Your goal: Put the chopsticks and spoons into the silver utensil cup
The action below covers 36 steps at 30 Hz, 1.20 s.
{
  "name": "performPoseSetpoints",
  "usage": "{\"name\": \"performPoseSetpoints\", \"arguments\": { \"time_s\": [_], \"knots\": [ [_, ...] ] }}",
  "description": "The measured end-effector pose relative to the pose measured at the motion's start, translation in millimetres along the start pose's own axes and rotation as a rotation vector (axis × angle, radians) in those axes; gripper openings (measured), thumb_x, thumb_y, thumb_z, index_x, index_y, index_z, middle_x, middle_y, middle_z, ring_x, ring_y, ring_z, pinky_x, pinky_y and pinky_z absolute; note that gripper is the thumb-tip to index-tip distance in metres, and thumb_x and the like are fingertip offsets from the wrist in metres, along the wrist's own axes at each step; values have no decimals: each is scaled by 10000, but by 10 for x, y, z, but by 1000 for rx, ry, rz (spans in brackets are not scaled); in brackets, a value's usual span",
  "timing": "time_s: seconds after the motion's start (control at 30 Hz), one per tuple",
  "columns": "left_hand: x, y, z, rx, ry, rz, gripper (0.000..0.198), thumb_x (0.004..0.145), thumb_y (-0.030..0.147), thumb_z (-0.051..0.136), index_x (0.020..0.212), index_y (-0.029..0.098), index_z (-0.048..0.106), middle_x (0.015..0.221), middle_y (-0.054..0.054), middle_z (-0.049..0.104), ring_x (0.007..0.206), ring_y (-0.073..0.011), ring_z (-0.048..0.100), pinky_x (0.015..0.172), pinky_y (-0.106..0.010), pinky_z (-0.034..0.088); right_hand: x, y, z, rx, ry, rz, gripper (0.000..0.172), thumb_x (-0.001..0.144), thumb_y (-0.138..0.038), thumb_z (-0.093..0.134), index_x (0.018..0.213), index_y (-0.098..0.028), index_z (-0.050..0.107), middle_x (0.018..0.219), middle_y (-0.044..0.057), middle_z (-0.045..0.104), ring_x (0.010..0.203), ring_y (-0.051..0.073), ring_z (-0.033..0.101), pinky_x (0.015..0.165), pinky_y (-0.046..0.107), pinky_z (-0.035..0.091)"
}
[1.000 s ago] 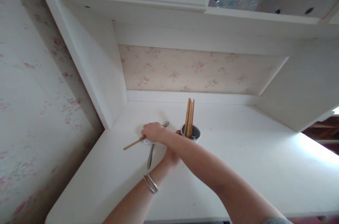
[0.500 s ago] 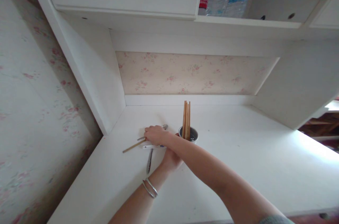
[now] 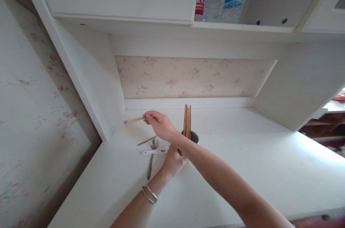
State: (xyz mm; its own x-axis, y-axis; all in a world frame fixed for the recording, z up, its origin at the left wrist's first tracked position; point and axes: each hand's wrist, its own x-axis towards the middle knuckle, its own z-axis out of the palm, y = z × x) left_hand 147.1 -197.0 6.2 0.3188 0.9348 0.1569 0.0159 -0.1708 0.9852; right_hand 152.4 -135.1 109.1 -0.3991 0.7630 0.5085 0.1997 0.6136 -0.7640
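Nearest, at the bottom of the frame left of centre, two bangles point(image 3: 149, 195) circle the left wrist; above them the left hand point(image 3: 174, 161) is curled around the side of a cup point(image 3: 195, 136) at the centre, though the right forearm hides part of that grip. Left of this hand lies a metal spoon point(image 3: 149, 168), its handle pointing down the frame, with a white spoon point(image 3: 154, 151) resting across it. Just above these is a thin metal handle point(image 3: 146, 141), its other end hidden by the right hand point(image 3: 161, 124). That hand crosses over the left arm and pinches one end of a chopstick point(image 3: 134, 120) between thumb and fingers; the chopstick points left and seems lifted off the tabletop point(image 3: 223, 177). As far as things have got, several chopsticks point(image 3: 187, 122) already stand upright in the cup, while this one is outside it, in the fingers. The spoons look to be untouched by either hand, loose outside the cup. Farthest, at the top of the frame right of centre, plastic bottles point(image 3: 215, 1) stand in an open cabinet.
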Motion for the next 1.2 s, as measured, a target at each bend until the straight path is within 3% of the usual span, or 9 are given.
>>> {"name": "performPoseSetpoints", "arguments": {
  "time_s": [0.13, 0.23, 0.37, 0.47, 0.67, 1.07, 1.2],
  "knots": [
    [24, -111, 26, 0, 99, 29, 572, 638, 275, 757, 1150, 183, 520, 1115, -122, 616, 979, -251, 596, 857, -385, 465, -53, -185, -391, 187, 298, -68, 254, 886, -375, 499, 1011, -217, 654, 1089, 35, 643, 1040, 154, 588, 949, 323, 459],
    [40, -183, 39, -33, 105, 37, 606, 635, 276, 771, 1165, 175, 494, 1116, -128, 613, 960, -238, 607, 838, -371, 474, -147, -193, -681, 253, 450, -99, 219, 824, -350, 585, 997, -249, 675, 1290, 27, 537, 1055, 181, 595, 917, 338, 495],
    [49, -215, 45, -71, 106, 43, 652, 632, 257, 783, 1201, 182, 473, 1159, -128, 598, 1001, -240, 601, 863, -374, 472, -267, -11, -975, 412, 639, -45, 551, 764, -325, 651, 1286, -364, 478, 1513, 4, 229, 1064, 205, 610, 837, 319, 542],
    [45, -193, 48, -100, 93, 40, 671, 639, 255, 782, 1220, 182, 456, 1190, -126, 588, 1006, -232, 607, 875, -372, 478, -360, 187, -1119, 454, 718, 0, 679, 735, -316, 679, 1350, -353, 395, 1480, 40, 319, 1122, 230, 578, 875, 341, 525],
    [63, -195, 65, -136, 89, -11, 705, 630, 263, 789, 1239, 176, 445, 1187, -135, 600, 1006, -240, 619, 891, -389, 477, -609, 456, -1199, 538, 731, 113, 561, 737, -308, 682, 1269, -250, 515, 1303, 94, 550, 1117, 227, 583, 952, 407, 478],
    [54, -126, 78, -95, 104, -49, 726, 622, 263, 788, 1255, 161, 448, 1173, -148, 606, 984, -245, 628, 867, -388, 479, -875, 738, -1022, 376, 599, 264, 431, 772, -272, 603, 1201, -232, 586, 1205, 39, 629, 1137, 214, 572, 1032, 421, 400],
    [63, -130, 75, -115, 115, -66, 725, 605, 256, 800, 1240, 170, 462, 1176, -147, 607, 996, -239, 626, 872, -379, 476, -964, 791, -933, 401, 554, 340, 469, 770, -280, 596, 1234, -221, 553, 1193, 41, 636, 1128, 208, 578, 1020, 418, 411]
  ]
}}
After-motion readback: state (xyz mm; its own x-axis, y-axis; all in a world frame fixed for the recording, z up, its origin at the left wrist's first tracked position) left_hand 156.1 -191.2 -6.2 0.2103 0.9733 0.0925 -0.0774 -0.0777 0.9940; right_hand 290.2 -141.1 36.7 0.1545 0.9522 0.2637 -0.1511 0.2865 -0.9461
